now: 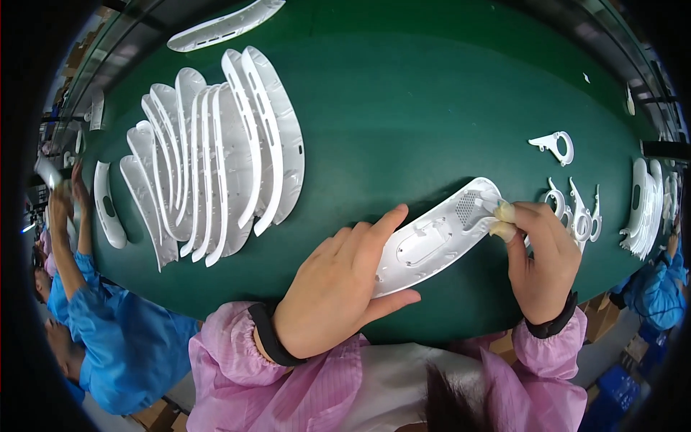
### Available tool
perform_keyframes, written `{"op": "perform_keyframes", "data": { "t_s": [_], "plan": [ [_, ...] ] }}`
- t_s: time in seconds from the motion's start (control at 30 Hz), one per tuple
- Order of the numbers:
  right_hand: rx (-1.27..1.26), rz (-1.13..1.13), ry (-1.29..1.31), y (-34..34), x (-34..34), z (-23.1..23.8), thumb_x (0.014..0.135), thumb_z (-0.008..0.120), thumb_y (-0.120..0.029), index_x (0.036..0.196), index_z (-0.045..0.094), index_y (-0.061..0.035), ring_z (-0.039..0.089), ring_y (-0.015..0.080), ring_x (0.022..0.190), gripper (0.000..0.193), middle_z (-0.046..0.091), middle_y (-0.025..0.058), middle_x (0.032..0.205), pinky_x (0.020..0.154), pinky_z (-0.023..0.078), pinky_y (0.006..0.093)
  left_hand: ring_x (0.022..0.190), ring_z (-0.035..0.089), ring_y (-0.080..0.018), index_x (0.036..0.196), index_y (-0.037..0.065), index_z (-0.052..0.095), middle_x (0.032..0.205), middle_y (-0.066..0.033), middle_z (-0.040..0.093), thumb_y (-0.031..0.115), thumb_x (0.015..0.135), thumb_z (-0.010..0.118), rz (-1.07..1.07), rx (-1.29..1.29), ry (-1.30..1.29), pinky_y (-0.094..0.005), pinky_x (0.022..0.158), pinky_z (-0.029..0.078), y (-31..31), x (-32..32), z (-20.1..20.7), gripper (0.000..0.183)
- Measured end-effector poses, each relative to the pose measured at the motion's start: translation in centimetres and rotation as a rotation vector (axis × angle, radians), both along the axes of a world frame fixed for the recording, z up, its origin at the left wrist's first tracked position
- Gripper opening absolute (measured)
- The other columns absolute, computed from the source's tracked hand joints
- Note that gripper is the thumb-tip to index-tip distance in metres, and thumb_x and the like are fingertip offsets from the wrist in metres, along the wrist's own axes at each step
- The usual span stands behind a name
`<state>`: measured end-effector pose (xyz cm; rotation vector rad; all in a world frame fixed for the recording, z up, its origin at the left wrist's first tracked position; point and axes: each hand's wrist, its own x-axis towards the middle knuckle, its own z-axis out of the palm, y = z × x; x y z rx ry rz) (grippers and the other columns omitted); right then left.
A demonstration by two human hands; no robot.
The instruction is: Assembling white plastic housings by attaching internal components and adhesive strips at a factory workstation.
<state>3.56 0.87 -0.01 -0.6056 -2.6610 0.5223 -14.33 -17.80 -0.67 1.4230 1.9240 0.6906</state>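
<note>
White shell [425,272]: while it is clamped between the fingers and thumb of the left hand [327,288], it is held above the green desk [403,108], near the front edge.
Right hand [543,248]: its covered fingertips [502,230] are set close together at the shell's right end; whether anything is pinched cannot be told.
Row of shells [209,162]: laid toward the desk's left edge.
Ring-ended brackets [577,198]: grouped toward the right edge.
</note>
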Motion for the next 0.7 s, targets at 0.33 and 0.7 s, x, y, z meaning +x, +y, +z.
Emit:
{"op": "perform_keyframes", "data": {
  "t_s": [0.33, 0.7],
  "plan": [
    [0.022, 0.016, -0.051, -0.7, -1.1, -1.0, 0.072, 0.075, 0.005, 0.097, 0.07, -0.0014, 0.062, 0.0229, 0.065, 0.026, 0.06, 0.0072, 0.084, 0.054, 0.049, 0.0333, 0.103, 0.063, -0.0405, 0.148, -0.001, 0.038, 0.129, -0.0226, 0.06, 0.033, 0.076, 0.087, -0.037, -0.022, -0.024, -0.0451, 0.092, 0.05, -0.1, 0.1, -0.3, 0.094],
    [-0.428, 0.113, -0.148, 0.6, -1.7, 0.8, 0.073, 0.089, -0.02, 0.098, 0.067, 0.0046, 0.055, 0.0188, 0.063, 0.041, 0.055, 0.009, 0.085, 0.057, 0.045, 0.0309, 0.095, 0.067, -0.0359, 0.153, 0.004, 0.038, 0.127, -0.0186, 0.063, 0.024, 0.073, 0.088, -0.085, 0.049, 0.012, -0.0422, 0.084, 0.055, 0.5, 0.3, -0.2, 0.096]
  ]
}}
